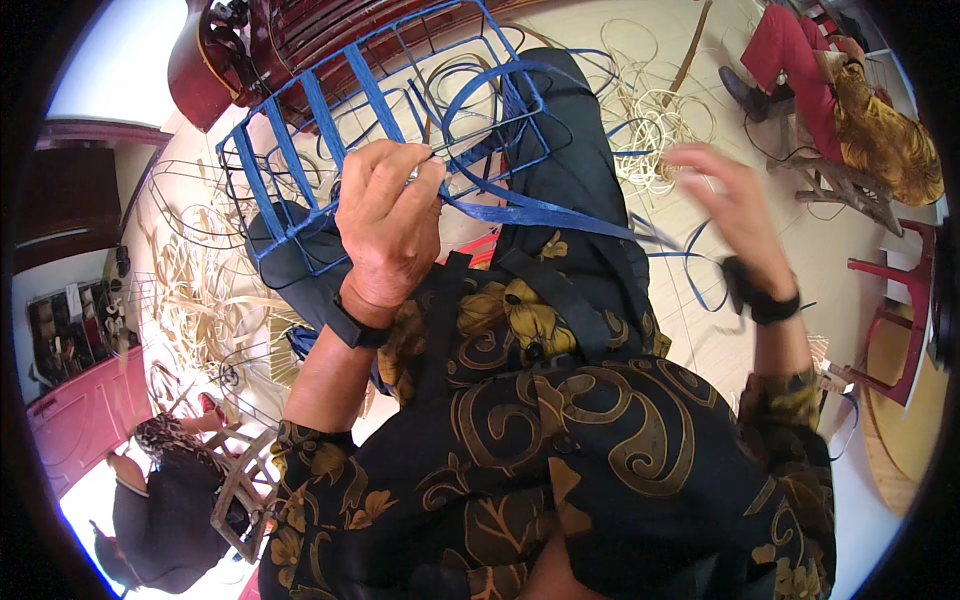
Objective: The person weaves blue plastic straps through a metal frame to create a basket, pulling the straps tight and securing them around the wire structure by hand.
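A wire basket frame (318, 112), partly wrapped in blue strip, rests tilted across my knees. My left hand (390, 220) is closed around its near edge, and a small shiny bit of metal shows at the fingers; the rest of the grip is hidden. From beside that hand a flat blue strip (560, 217) stretches to the right, and its thinner tail curls down below my right wrist. Off to the right, my right hand (735, 200) is raised and blurred, its fingers stretched out and apart from the frame. No strip can be seen between them.
Pale strips (200, 300) lie heaped on the floor at left, with a coil of pale cord (645, 140) beyond my right knee. Dark wooden furniture (290, 50) stands ahead. One person (870, 120) sits at right, another (175, 510) at lower left. A red stool (905, 310) stands right.
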`<move>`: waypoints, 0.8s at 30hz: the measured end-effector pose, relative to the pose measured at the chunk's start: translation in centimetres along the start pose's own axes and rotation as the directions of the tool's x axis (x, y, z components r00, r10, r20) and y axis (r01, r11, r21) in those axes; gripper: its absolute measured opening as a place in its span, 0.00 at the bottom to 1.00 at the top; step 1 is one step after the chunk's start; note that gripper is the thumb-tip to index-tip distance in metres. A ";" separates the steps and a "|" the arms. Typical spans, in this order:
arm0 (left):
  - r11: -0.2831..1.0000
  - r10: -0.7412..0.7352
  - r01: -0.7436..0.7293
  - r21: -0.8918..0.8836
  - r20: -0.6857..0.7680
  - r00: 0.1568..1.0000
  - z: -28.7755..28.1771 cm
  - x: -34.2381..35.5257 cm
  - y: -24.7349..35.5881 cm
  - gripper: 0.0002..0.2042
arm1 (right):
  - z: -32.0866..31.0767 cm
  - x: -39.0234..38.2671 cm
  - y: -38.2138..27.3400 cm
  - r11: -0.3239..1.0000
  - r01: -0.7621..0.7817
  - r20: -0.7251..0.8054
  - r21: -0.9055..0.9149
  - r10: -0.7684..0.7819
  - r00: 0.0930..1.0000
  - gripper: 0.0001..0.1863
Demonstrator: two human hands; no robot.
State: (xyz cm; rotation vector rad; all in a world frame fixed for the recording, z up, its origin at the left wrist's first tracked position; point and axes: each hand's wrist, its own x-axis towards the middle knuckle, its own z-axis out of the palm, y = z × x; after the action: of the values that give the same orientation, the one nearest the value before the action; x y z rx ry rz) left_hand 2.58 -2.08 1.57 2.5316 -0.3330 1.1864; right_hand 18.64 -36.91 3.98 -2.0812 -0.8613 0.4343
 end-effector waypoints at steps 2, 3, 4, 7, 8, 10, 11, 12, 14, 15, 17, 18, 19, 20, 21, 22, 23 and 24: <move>1.000 -0.010 0.010 -0.014 -0.001 1.000 -0.1 0.0 -0.2 0.15 | 6.1 3.8 -3.2 0.981 0.190 0.117 0.026 -0.192 0.975 0.12; 1.000 -0.010 0.010 -0.017 -0.008 1.000 0.0 -0.2 -0.3 0.15 | 8.5 5.1 -3.6 0.959 0.283 0.168 0.000 -0.279 0.946 0.12; 1.000 -0.011 0.011 -0.016 -0.013 1.000 -0.1 -0.2 -0.4 0.15 | 10.2 6.1 -4.3 0.963 0.270 0.220 -0.025 -0.258 0.941 0.13; 0.999 -0.018 0.017 -0.029 -0.023 1.000 0.0 -0.1 -0.3 0.15 | 13.3 7.3 -4.1 0.977 0.191 0.290 -0.098 -0.155 0.944 0.17; 0.999 -0.018 0.018 -0.036 -0.025 1.000 0.1 0.0 -0.3 0.15 | 13.7 7.2 -4.0 0.980 0.155 0.292 -0.121 -0.114 0.950 0.18; 0.999 -0.021 0.020 -0.046 -0.026 0.999 0.2 0.0 -0.4 0.16 | 13.2 6.9 -4.1 0.993 0.115 0.357 0.026 -0.116 0.927 0.20; 0.999 -0.023 0.022 -0.050 -0.026 0.999 0.2 0.0 -0.4 0.16 | 12.6 6.4 -3.1 0.991 0.085 0.372 0.101 -0.117 0.921 0.21; 0.998 -0.024 0.022 -0.055 -0.025 0.999 0.1 0.0 -0.6 0.16 | 11.7 5.7 -1.9 0.983 0.052 0.385 0.175 -0.117 0.915 0.22; 0.999 -0.026 0.025 -0.046 -0.021 0.999 0.1 -0.2 -0.6 0.16 | 7.3 3.6 -1.6 0.973 -0.125 0.380 0.194 0.043 0.924 0.22; 0.999 -0.027 0.026 -0.045 -0.021 0.999 -0.1 -0.1 -0.6 0.16 | 4.1 0.9 -0.2 0.969 -0.173 0.327 0.174 0.109 0.939 0.21; 0.999 -0.015 0.014 -0.034 -0.011 1.000 -0.1 0.1 -0.1 0.16 | -3.4 -5.9 4.4 0.944 -0.307 0.143 0.118 0.290 0.946 0.20; 1.000 -0.018 0.018 -0.026 -0.008 1.000 -0.3 0.2 0.0 0.16 | -8.1 -10.3 7.2 0.913 -0.400 0.025 0.075 0.400 0.916 0.19; 1.000 -0.005 0.005 -0.027 0.003 1.000 -0.1 0.5 0.2 0.16 | -12.6 -16.5 10.7 0.861 -0.506 -0.123 0.043 0.508 0.853 0.19; 1.000 0.008 -0.008 -0.021 0.012 1.000 0.1 0.7 0.6 0.17 | -16.8 -23.4 14.4 0.792 -0.611 -0.265 0.018 0.593 0.761 0.19; 1.000 0.010 -0.010 -0.011 0.020 1.000 -0.1 0.9 0.7 0.17 | -21.2 -30.5 18.0 0.702 -0.712 -0.390 -0.026 0.649 0.653 0.19; 1.000 -0.003 0.002 0.006 0.017 1.000 -0.6 0.6 0.4 0.17 | -25.8 -36.2 20.5 0.581 -0.804 -0.493 -0.125 0.667 0.558 0.20; 0.999 0.005 -0.005 -0.044 0.000 1.000 -0.2 0.4 -0.2 0.17 | -29.8 -46.1 20.0 0.353 -0.901 -0.614 -0.251 0.662 0.430 0.21; 0.995 -0.040 0.038 -0.088 -0.027 0.999 0.2 -0.9 -1.6 0.16 | -34.2 -50.0 16.8 0.078 -0.911 -0.696 -0.405 0.619 0.363 0.22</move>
State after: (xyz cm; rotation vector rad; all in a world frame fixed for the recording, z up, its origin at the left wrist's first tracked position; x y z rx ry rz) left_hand 2.67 -0.65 0.46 2.4331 -0.3203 1.1663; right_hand 9.91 -98.73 11.35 -3.2357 0.6639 0.1874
